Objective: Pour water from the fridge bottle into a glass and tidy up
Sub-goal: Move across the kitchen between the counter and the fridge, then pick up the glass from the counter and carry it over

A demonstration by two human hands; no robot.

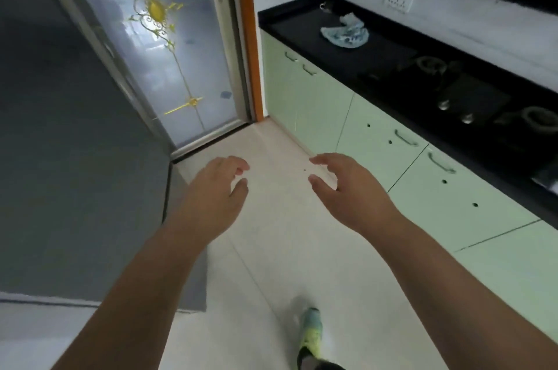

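**Both hands empty above kitchen floor; bottle and glass not in view**

Left hand (216, 188): held out forward over the pale tiled floor (280, 249), palm down, fingers loosely curled. Grip released, nothing in it.

Right hand (344, 188): held out level with the left and well apart from it, thumb and fingers spread in a half-open curve. Grip released, nothing in it.

Task items: neither the fridge bottle nor a glass appears anywhere in the head view. A large grey panel (75, 143) fills the left side; whether it is the fridge cannot be told.

Surroundings: a black counter (290, 28) runs along the right wall above pale green cabinets (308, 98) with metal handles. A crumpled blue-and-white cloth (345, 33) lies on the counter near its far end. Further along sits a gas hob (471, 95) with burners and knobs, blurred. A frosted glass door (169, 52) with gold ornament stands ahead, beside an orange frame. A wall socket (399, 1) is mounted above the counter. One foot in a green-and-yellow shoe (311, 330) rests on the floor below the right arm.
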